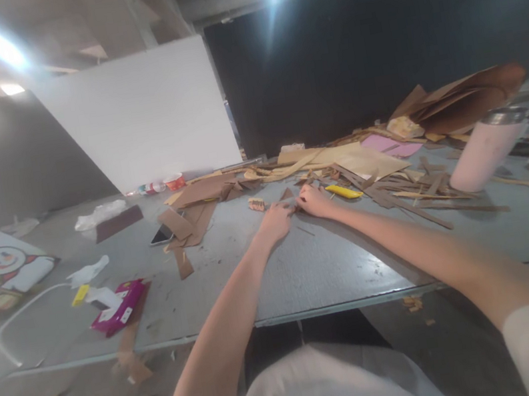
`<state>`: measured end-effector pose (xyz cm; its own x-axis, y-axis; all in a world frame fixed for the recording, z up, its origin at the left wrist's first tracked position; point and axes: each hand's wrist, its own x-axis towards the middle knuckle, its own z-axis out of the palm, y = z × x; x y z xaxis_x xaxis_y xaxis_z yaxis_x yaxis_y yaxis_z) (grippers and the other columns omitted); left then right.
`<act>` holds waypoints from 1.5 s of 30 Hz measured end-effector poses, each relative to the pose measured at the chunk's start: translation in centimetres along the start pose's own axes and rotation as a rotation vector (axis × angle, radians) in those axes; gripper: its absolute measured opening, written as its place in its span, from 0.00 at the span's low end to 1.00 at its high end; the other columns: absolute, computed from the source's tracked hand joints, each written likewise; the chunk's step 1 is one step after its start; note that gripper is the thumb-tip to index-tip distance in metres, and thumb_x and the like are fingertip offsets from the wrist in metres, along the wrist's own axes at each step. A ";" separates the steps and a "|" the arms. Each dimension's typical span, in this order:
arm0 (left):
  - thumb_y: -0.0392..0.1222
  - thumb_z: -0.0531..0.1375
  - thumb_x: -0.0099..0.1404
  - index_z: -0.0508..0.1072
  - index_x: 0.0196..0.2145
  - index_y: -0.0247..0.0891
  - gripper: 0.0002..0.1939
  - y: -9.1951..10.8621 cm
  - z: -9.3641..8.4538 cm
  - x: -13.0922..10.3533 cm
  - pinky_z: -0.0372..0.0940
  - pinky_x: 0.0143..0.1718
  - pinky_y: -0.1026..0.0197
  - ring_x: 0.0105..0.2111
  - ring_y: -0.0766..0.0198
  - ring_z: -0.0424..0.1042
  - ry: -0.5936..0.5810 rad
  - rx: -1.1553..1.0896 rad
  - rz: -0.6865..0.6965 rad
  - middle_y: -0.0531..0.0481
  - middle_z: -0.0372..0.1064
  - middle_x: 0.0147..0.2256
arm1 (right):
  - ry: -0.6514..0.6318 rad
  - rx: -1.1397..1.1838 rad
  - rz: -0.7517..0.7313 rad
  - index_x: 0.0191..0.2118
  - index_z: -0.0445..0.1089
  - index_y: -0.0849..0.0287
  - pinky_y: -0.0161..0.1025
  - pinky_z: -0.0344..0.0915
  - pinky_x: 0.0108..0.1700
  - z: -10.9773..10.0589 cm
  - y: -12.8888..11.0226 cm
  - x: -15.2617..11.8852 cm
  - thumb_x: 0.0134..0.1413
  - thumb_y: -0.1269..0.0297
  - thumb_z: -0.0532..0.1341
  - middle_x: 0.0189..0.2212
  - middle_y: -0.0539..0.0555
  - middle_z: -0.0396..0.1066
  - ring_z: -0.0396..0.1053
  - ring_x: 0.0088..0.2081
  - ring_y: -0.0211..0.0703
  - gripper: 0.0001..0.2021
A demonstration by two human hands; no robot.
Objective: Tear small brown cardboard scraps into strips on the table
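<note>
On the tbl [308,278], the tissue pk [123,307] lies front L; the phone [160,236], partly under a card pc [176,225], is farther back, twd ctr. The small bundle [256,205] lies R of the phone. Strips [396,195] lie btwn it & the bottle [486,151], w/ the rolled sheet [475,96] behind the bottle.

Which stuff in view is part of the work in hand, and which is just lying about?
Likely in the work:
- brown strips, right of the hands
- small brown bundle, by the left hand
- yellow tool, by the right hand

Probably just lying about:
- phone
- magenta packet
- pink bottle
</note>
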<state>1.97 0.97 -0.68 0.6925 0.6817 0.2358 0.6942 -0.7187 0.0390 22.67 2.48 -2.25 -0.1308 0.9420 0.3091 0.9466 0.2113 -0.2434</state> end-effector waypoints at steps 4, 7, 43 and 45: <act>0.29 0.52 0.73 0.80 0.62 0.40 0.28 -0.2 0.2 0.0 0.66 0.68 0.48 0.62 0.49 0.72 0.011 -0.019 0.012 0.40 0.75 0.63 | 0.030 0.013 -0.041 0.31 0.76 0.59 0.44 0.58 0.51 -0.4 -0.2 -0.2 0.75 0.56 0.56 0.48 0.64 0.77 0.70 0.54 0.56 0.21; 0.29 0.51 0.72 0.81 0.61 0.39 0.28 -0.3 0.3 0.1 0.65 0.69 0.47 0.62 0.49 0.72 0.015 -0.022 0.024 0.40 0.75 0.64 | 0.001 0.068 -0.055 0.29 0.72 0.58 0.41 0.56 0.43 -0.7 -0.3 -0.3 0.75 0.56 0.55 0.37 0.60 0.78 0.71 0.41 0.49 0.22; 0.28 0.52 0.72 0.81 0.60 0.34 0.26 -0.8 0.7 0.3 0.65 0.67 0.47 0.61 0.48 0.74 0.037 -0.040 0.066 0.37 0.76 0.63 | -0.007 0.312 -0.074 0.46 0.74 0.57 0.35 0.64 0.42 -1.0 -0.6 -0.9 0.65 0.69 0.63 0.39 0.54 0.82 0.77 0.39 0.43 0.06; 0.28 0.52 0.72 0.81 0.60 0.34 0.25 -0.7 0.6 0.3 0.65 0.67 0.48 0.60 0.48 0.75 0.040 -0.031 0.060 0.37 0.76 0.62 | -0.008 0.281 -0.040 0.49 0.75 0.57 0.37 0.64 0.44 -1.2 -0.7 -0.9 0.67 0.66 0.64 0.39 0.55 0.83 0.78 0.40 0.45 0.08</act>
<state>1.77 1.75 -1.23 0.7242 0.6315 0.2770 0.6445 -0.7627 0.0538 22.42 1.20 -1.28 -0.1695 0.9332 0.3168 0.8223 0.3111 -0.4765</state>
